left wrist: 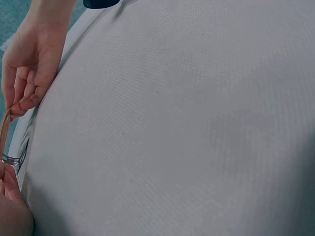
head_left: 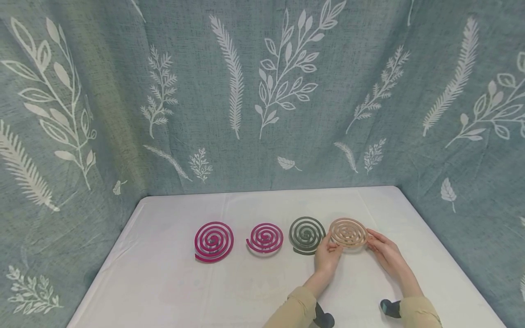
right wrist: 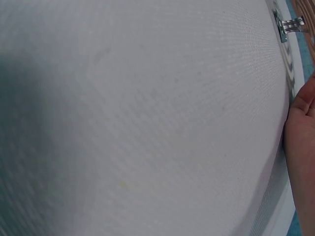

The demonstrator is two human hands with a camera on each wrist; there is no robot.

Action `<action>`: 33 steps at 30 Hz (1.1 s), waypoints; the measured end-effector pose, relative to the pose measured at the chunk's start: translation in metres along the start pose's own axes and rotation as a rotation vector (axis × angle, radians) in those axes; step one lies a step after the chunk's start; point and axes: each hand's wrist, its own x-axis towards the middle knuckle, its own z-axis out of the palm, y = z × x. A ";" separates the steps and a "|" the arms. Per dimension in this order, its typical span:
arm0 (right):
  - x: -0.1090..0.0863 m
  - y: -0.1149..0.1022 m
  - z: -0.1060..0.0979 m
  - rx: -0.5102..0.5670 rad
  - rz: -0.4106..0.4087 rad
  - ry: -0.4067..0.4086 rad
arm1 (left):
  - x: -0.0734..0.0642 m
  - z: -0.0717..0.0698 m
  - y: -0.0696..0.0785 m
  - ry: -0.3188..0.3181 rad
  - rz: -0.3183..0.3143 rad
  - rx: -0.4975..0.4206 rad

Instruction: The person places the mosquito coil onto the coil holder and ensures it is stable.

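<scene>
A tan mosquito coil [head_left: 348,233] is held flat between both hands at the right end of a row of coils. My left hand [head_left: 328,255] pinches its left edge, and my right hand [head_left: 385,253] pinches its right edge. In the right wrist view a small metal coil stand [right wrist: 290,25] shows beside the coil [right wrist: 310,10], toward its middle. Just left of my left hand is a dark green coil [head_left: 306,234], partly overlapped by the fingers.
Farther left along the row are a smaller magenta coil [head_left: 265,237] and a larger magenta coil [head_left: 213,241], each over a stand. All are on a white-covered table [head_left: 164,282], with a blue-green leaf-patterned curtain [head_left: 246,155] behind and at both sides.
</scene>
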 end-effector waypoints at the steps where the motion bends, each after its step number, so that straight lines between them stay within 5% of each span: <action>1: 0.000 0.000 0.000 0.000 0.000 -0.001 | 0.000 0.000 0.000 0.000 0.002 0.003; 33: -0.001 0.000 0.000 0.009 0.001 -0.003 | 0.000 0.001 -0.001 0.005 0.013 0.003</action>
